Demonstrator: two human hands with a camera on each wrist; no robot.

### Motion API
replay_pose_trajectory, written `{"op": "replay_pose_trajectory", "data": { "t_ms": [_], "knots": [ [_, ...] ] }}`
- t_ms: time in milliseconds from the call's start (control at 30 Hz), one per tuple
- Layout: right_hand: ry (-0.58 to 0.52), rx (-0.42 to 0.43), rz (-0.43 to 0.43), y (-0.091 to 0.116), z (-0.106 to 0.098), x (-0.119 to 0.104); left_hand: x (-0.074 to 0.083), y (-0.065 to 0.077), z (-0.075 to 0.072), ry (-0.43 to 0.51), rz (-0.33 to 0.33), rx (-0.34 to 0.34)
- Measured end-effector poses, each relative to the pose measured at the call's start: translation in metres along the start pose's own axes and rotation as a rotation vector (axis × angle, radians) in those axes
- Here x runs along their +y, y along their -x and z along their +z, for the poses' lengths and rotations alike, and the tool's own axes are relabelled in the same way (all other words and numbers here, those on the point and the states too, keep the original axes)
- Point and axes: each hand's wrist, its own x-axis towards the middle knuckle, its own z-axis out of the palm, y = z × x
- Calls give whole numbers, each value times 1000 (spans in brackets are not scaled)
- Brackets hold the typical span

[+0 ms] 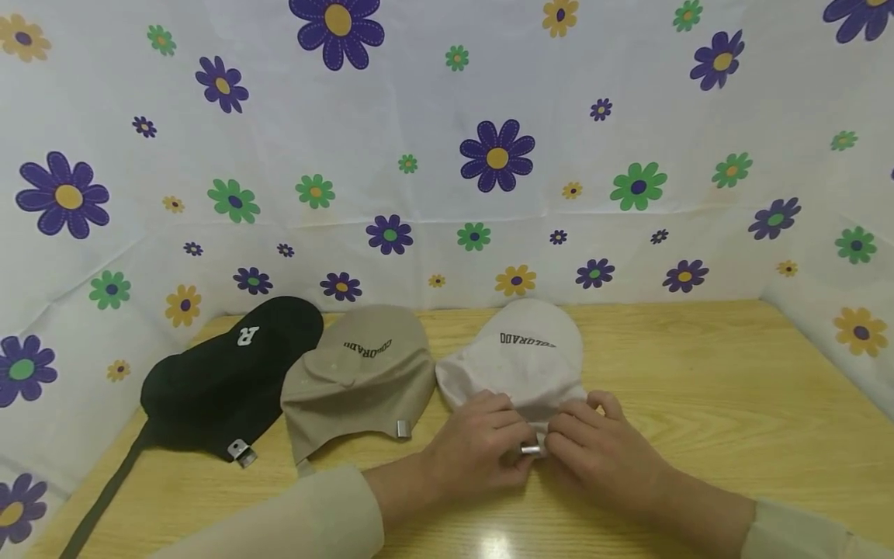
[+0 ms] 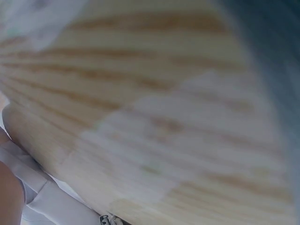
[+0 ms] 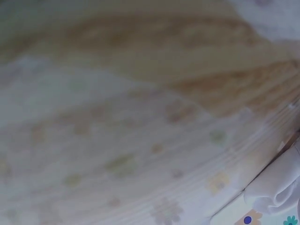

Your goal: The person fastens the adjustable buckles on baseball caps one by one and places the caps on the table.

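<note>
A white cap [image 1: 528, 365] with dark COLORADO lettering lies on the wooden table in front of me, its lettering upside down in the head view. At its near edge both hands meet around a small silver buckle [image 1: 531, 449] on the strap. My left hand [image 1: 482, 446] has thumb and fingers curled, pinching at the buckle's left side. From the right, my right hand [image 1: 604, 454] pinches the strap end close against the buckle, its fingers bent. Most of the strap is hidden behind the fingers. Both wrist views show mainly blurred table surface.
Left of the white cap lie a khaki cap [image 1: 363, 369] with a metal buckle [image 1: 403, 428] and a black cap [image 1: 223, 380] with a white R. The black cap's long strap [image 1: 105, 489] trails toward the near left. A flower-patterned cloth [image 1: 433, 116] hangs around the table [image 1: 670, 365].
</note>
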Motion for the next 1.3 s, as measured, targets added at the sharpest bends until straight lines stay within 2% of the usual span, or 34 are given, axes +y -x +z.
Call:
{"op": "replay_pose_trajectory", "data": {
  "t_ms": [567, 833, 1067, 1300],
  "knots": [
    [-15, -33, 23, 0, -2, 2, -1, -3, -2, 24, 1, -5],
    [-2, -63, 44, 0, -5, 2, -1, -3, -2, 5, 9, -4],
    [1, -35, 49, 0, -5, 2, 0, -2, -1, -4, 1, 2],
    [-22, -60, 101, 0, -4, 1, 0, -1, -2, -37, -10, 6]
  ]
}}
